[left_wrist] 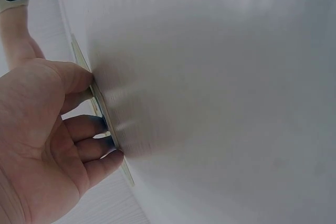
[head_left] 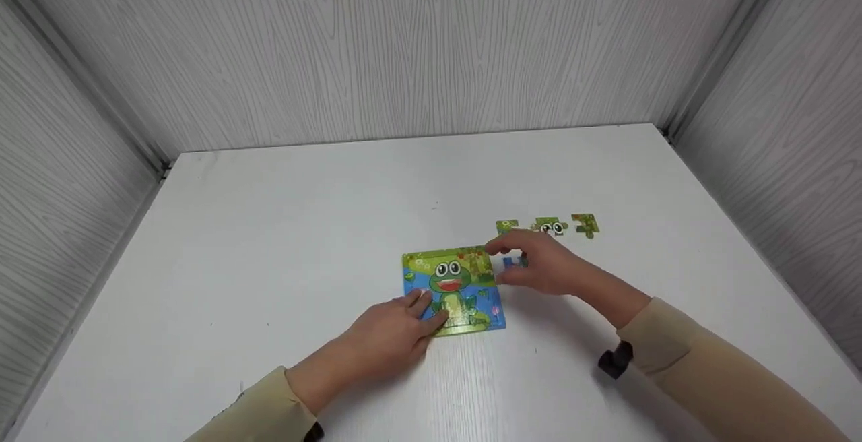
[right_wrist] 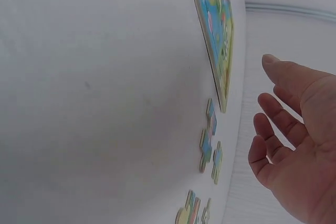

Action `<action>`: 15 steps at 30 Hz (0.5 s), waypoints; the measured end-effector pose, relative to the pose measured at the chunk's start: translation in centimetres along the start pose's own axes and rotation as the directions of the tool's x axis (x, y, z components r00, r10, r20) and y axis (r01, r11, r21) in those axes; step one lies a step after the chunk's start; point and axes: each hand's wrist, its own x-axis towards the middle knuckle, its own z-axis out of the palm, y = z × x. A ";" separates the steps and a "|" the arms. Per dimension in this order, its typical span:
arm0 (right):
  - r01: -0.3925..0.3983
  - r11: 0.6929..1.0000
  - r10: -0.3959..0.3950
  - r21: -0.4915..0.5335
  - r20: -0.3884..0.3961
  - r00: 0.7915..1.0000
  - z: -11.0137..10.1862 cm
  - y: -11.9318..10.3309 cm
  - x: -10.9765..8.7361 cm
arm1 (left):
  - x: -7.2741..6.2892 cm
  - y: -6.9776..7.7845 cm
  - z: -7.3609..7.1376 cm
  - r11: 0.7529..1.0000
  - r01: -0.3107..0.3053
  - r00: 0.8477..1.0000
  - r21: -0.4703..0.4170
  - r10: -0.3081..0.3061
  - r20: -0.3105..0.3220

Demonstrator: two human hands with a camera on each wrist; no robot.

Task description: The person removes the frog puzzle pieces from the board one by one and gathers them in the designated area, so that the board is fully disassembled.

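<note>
A square frog puzzle board [head_left: 465,297] lies flat on the white table, its picture showing a green frog on blue and green. My left hand [head_left: 390,337] rests at its lower left corner, fingers and thumb spread and touching the board. In the left wrist view, the fingertips of this left hand [left_wrist: 58,135] meet the board's thin edge [left_wrist: 106,109]. Just off the upper right corner hovers my right hand [head_left: 545,263], thumb and fingers apart with nothing between them. A blue puzzle piece [head_left: 510,263] is partly hidden behind that hand.
Loose puzzle pieces lie in a row beyond the right hand: a green one [head_left: 507,226], one with frog eyes [head_left: 553,228] and a green-brown one [head_left: 587,224]. Grey wood-grain panels [head_left: 431,51] enclose the table [head_left: 289,213] at the back and both sides.
</note>
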 end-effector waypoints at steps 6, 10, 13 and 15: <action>0.052 0.999 -0.051 -0.013 0.052 0.997 1.4 -0.9 0.8 | -0.1 0.0 0.0 1.000 -0.015 0.999 0.020 0.016 -0.029; 0.085 0.996 -0.084 -0.014 0.085 0.993 2.0 -1.2 1.2 | -0.1 -0.1 0.1 0.999 -0.022 0.999 0.034 0.024 -0.036; 0.077 0.997 -0.076 -0.006 0.103 0.992 2.3 -1.4 1.3 | 0.0 -0.1 0.1 0.999 -0.022 0.999 0.036 0.023 -0.029; 0.072 0.997 -0.070 -0.008 0.116 0.991 2.5 -1.4 1.4 | 0.0 -0.1 0.1 0.999 -0.022 0.999 0.038 0.023 -0.024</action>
